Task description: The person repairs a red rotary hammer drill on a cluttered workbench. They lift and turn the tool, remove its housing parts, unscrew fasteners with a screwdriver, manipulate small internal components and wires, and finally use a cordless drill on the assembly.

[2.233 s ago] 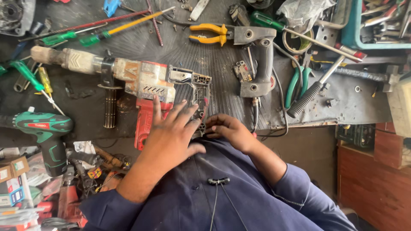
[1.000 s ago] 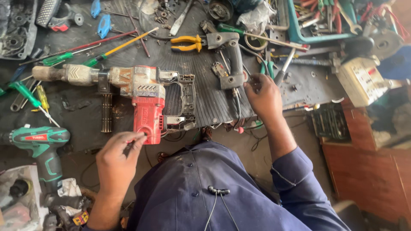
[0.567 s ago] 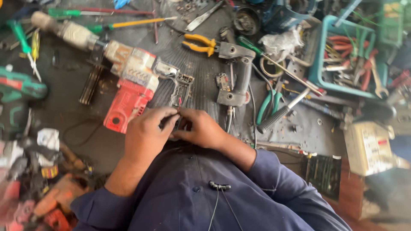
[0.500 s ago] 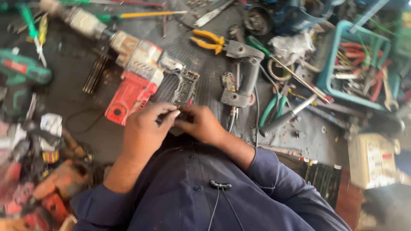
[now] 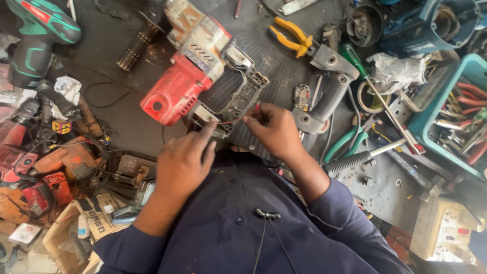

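Red-bodied rotary hammer [image 5: 195, 76] now lies closer, both hands back at its opened grey handle [image 5: 243, 94]: left hand [image 5: 185, 160] fingers loosely spread and touching it, right hand [image 5: 274, 129] fingers pinching a small red part.

Bench, from above: my left hand [image 5: 183, 157] and my right hand [image 5: 274, 131] both at the open grey handle [image 5: 242, 96] of the red rotary hammer [image 5: 195, 71], fingertips touching it. Yellow pliers [image 5: 290, 36] beyond; grey handle half [image 5: 327, 89] just right; green drill [image 5: 38, 35] far left
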{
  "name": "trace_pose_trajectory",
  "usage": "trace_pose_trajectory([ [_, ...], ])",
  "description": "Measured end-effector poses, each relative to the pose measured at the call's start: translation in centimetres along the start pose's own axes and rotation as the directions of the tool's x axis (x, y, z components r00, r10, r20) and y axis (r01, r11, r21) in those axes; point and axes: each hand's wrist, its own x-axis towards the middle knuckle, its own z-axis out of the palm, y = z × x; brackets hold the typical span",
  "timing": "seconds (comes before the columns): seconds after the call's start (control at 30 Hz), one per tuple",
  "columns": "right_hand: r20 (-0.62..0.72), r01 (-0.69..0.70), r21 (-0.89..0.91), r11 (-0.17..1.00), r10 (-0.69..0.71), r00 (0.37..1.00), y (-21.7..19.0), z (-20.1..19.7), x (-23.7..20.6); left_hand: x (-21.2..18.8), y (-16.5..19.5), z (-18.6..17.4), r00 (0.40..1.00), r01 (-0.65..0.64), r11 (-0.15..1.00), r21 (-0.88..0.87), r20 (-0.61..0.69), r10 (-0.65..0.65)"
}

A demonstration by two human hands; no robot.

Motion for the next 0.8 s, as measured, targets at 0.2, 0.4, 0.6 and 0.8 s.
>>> trace_pose_trajectory([
  [0.2, 0.103, 0.027, -0.172, 0.985, -0.009, 0.995, -2.3, -1.0, 0.5, 0.4, -1.5, -0.3, 0.995, -0.043, 0.999, 0.022, 0.096, 0.041],
  [0.4, 0.286, -0.011, -0.186, 0.982, 0.065, 0.956, -2.9, -0.6, 0.1, -0.1, -3.4, 0.3, 0.995, -0.094, 0.994, -0.051, 0.030, 0.095],
  [0.6, 0.267, -0.031, -0.165, 0.986, 0.075, 0.961, -2.8, 0.5, -0.8, -0.9, -4.5, 0.5, 0.998, 0.016, 0.986, -0.168, -0.056, -0.026],
  [0.8, 0.232, 0.014, -0.181, 0.983, 0.029, 0.972, -2.8, 0.5, -0.6, -0.7, -4.8, 0.5, 0.998, 0.054, 0.992, -0.114, -0.012, -0.056],
])
